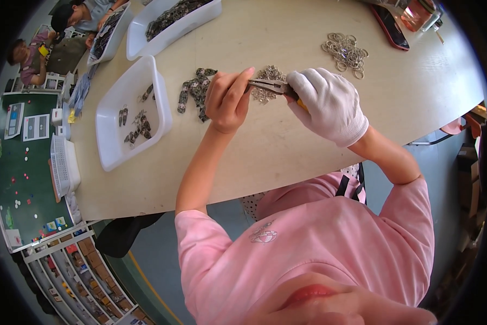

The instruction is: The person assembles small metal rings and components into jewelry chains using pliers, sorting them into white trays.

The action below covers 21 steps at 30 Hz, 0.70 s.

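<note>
My right hand (pixel 330 105), in a white knit glove, is closed round a pair of pliers (pixel 269 85) with yellow on the handles. The jaws point left and meet the fingertips of my bare left hand (pixel 228 103). Those fingers are curled in a pinch; whatever small piece they hold is hidden. Just left of them lies a heap of small dark, mottled pieces (pixel 193 89), partly covered by the hand. Behind the pliers is a pile of small silvery metal parts (pixel 270 71). Farther right sits a loose pile of metal rings (pixel 345 51).
A white plastic bin (pixel 163 103) at left holds a few mottled pieces with metal fittings. Two fuller white bins (pixel 137 46) (pixel 125 24) stand farther back. A red-edged phone (pixel 391 28) and a glass container (pixel 417 15) are at far right. Other people (pixel 83 13) work at far left.
</note>
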Motion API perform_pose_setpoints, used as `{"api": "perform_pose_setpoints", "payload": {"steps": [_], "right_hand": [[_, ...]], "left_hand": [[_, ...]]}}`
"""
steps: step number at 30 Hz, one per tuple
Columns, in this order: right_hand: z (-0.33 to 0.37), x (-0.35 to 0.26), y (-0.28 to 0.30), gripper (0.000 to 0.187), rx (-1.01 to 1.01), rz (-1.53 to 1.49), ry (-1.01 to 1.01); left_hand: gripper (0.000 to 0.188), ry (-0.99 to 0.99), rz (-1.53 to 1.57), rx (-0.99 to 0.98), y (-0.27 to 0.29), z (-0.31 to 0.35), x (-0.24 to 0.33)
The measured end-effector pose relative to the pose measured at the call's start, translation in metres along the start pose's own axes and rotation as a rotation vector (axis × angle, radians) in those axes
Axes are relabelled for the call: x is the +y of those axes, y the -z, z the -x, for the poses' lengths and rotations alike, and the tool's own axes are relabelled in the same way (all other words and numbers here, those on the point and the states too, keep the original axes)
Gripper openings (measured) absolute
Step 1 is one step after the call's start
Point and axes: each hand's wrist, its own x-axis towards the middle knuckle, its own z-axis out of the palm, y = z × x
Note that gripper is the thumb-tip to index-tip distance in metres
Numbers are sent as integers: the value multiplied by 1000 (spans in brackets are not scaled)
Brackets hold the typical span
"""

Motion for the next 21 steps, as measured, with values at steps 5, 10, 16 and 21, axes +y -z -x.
{"api": "perform_pose_setpoints", "payload": {"steps": [5,10,16,21], "right_hand": [[-4,10,2,31,9,37,76],[-4,3,4,29,40,38,19],[-4,2,9,29,22,49,19],[-1,8,8,29,15,39,46]], "left_hand": [[23,-40,-18,35,-3,-2,-3],[22,-48,-21,17,-4,0,-5],[22,-39,-12,-6,-2,1,-2],[20,-45,-20,-53,0,0,1]]}}
